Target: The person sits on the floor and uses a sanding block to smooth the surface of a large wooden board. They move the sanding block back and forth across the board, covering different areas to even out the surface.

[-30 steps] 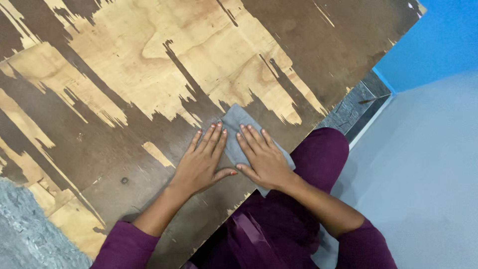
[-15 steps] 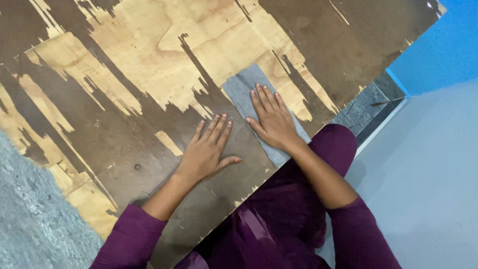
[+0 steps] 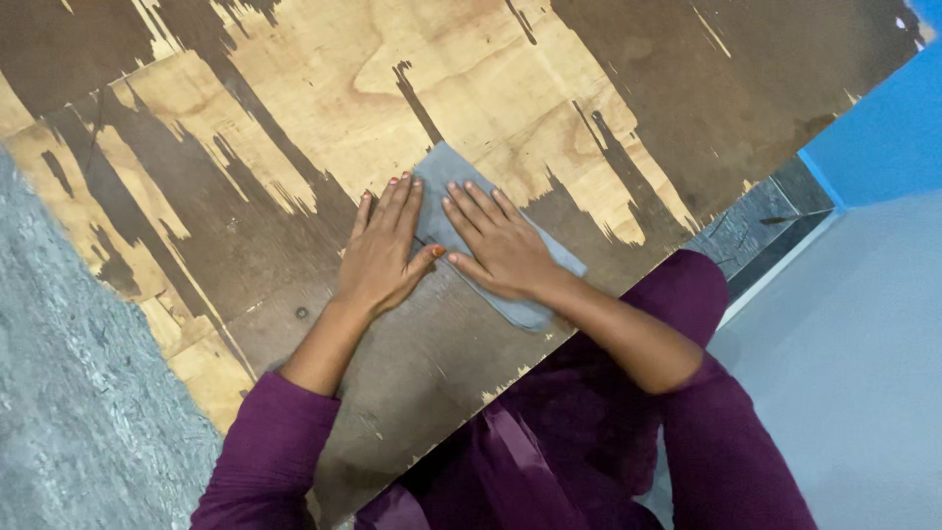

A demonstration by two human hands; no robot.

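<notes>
A folded grey cloth [image 3: 446, 177] lies flat on a worn plywood board [image 3: 294, 108] with peeling dark veneer. My right hand [image 3: 496, 250] presses flat on the cloth, fingers spread and pointing up-left. My left hand [image 3: 381, 250] lies flat beside it, palm on the board, its fingertips and thumb touching the cloth's left edge. Neither hand grips anything. My purple sleeves and purple garment [image 3: 559, 442] fill the lower middle.
A grey rough floor [image 3: 69, 393] runs along the left of the board. A pale grey floor [image 3: 863, 324] lies at the right, below a blue wall [image 3: 883, 128]. A dark stone strip [image 3: 751, 231] runs by the board's right corner.
My right hand slid the cloth to the left, back against my left hand. The left hand, flat on bare board half a second ago, now touches the cloth's edge. The view shifted right.
</notes>
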